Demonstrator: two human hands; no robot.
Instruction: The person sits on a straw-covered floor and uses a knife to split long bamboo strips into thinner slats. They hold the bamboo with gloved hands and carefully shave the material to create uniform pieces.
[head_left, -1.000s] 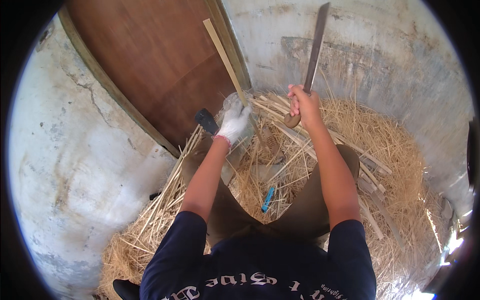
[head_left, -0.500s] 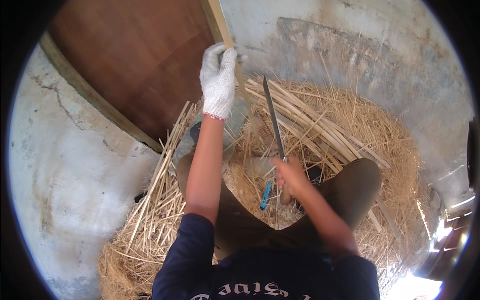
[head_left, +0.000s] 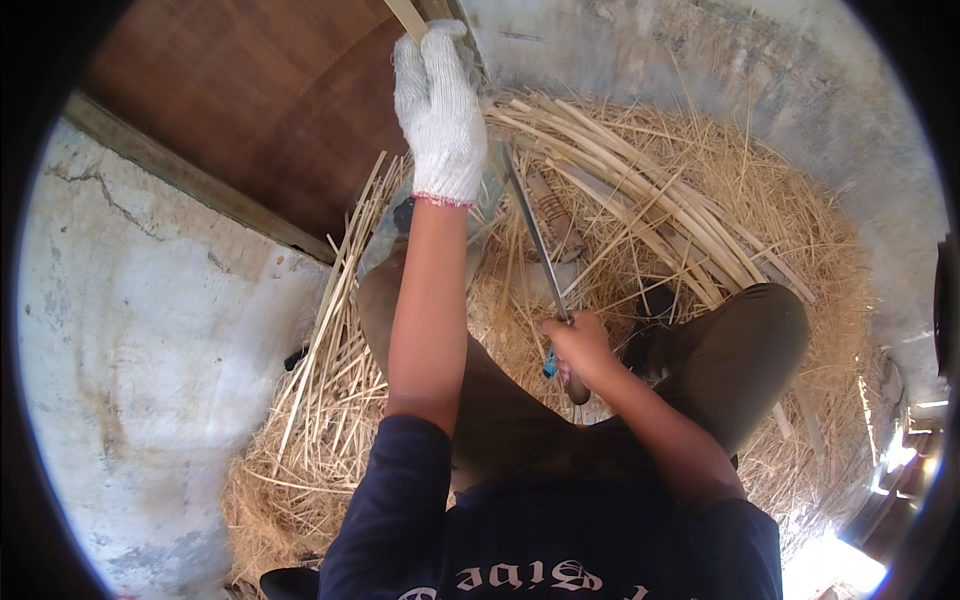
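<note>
My left hand [head_left: 445,120], in a white knit glove, is raised at the far side with its fingers closed round a pale bamboo strip [head_left: 406,17]. The strip's upper end runs out of the top of the view. Bare and lower down, my right hand [head_left: 580,350] grips the wooden handle of a long-bladed knife [head_left: 537,243], whose narrow blade points up and away to the left, its tip close to the gloved wrist. Just behind the right fingers shows part of a small blue object [head_left: 550,364], mostly covered by them.
Bundles of split bamboo strips [head_left: 640,190] lie beyond my right knee, more strips [head_left: 335,340] on the left. Shavings [head_left: 800,230] cover the floor around my folded legs. A notched wooden piece [head_left: 553,212] lies ahead. A worn plaster wall [head_left: 160,330] and brown panel [head_left: 260,110] enclose the place.
My left hand has moved farther up with the bamboo strip. The knife stays in my right hand, its blade now tilted a little more to the left. The view has shifted slightly.
</note>
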